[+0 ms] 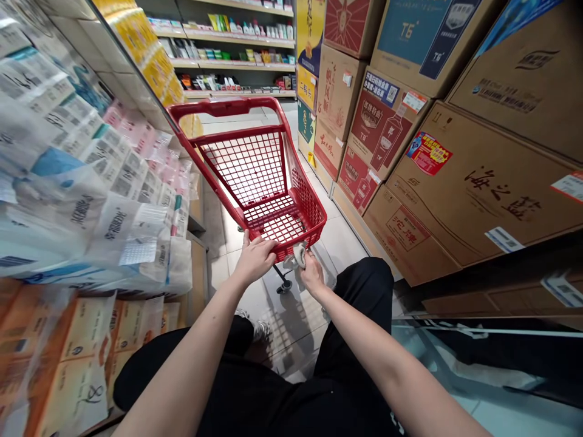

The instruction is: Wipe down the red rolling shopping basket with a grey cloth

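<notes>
A red plastic shopping cart [314,212] stands in the aisle before my knees, its basket wall and floor an open grid. My left hand [255,258] rests on the cart's near rim, fingers bent over the edge. In my right hand [312,273] is a crumpled greyish-white cloth [299,255], pressed against the near lower corner of the basket. Part of the cloth hangs below that hand. Beneath the basket a caster wheel [284,286] shows on the tiles.
Stacked cardboard cartons [492,188] line the right side. Wrapped tissue packs [113,224] fill the left, with orange packs [82,352] lower down. Shelves of bottles and tubes [237,51] close the far end. Pale floor tiles [218,267] lie around the cart.
</notes>
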`<action>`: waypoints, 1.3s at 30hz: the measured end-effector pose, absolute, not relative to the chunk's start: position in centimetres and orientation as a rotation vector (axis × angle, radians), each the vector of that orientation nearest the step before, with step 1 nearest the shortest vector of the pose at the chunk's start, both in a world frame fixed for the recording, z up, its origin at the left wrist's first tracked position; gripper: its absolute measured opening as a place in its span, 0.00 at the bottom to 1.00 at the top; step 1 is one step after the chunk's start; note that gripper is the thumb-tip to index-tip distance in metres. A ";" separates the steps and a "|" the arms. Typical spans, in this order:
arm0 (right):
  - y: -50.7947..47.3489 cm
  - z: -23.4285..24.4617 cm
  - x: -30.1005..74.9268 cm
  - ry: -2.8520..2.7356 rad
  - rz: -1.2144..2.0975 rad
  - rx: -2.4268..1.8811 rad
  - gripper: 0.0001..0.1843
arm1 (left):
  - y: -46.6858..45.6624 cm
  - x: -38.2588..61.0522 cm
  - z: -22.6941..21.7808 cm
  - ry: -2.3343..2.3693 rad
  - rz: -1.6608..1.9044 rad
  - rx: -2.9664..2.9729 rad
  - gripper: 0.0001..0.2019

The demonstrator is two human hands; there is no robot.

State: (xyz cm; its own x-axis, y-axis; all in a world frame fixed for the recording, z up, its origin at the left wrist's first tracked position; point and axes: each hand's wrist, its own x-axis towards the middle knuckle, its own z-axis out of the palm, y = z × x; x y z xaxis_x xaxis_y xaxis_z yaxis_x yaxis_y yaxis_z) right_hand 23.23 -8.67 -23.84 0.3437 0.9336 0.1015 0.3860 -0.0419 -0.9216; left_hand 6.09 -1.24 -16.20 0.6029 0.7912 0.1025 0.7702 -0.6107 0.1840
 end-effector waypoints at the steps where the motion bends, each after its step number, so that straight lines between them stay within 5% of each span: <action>1: -8.6 -23.8 23.3 -1.227 0.678 -1.618 0.18 | -1.3 6.2 -16.2 1.320 0.259 2.704 0.15; 10: -8.3 -21.5 24.3 -1.279 0.617 -1.592 0.06 | -1.8 6.3 -16.0 1.293 0.290 2.739 0.10; 23: -10.3 -23.0 20.4 -1.837 0.262 -1.867 0.30 | -1.6 6.5 -16.1 1.304 0.282 2.737 0.16; 32: -7.4 -21.8 23.4 -2.048 0.083 -1.889 0.12 | -1.1 7.4 -16.7 1.285 0.295 2.752 0.16; 39: -9.9 -22.3 24.0 -1.983 0.245 -1.878 0.17 | -1.1 6.9 -16.7 1.259 0.280 2.789 0.15</action>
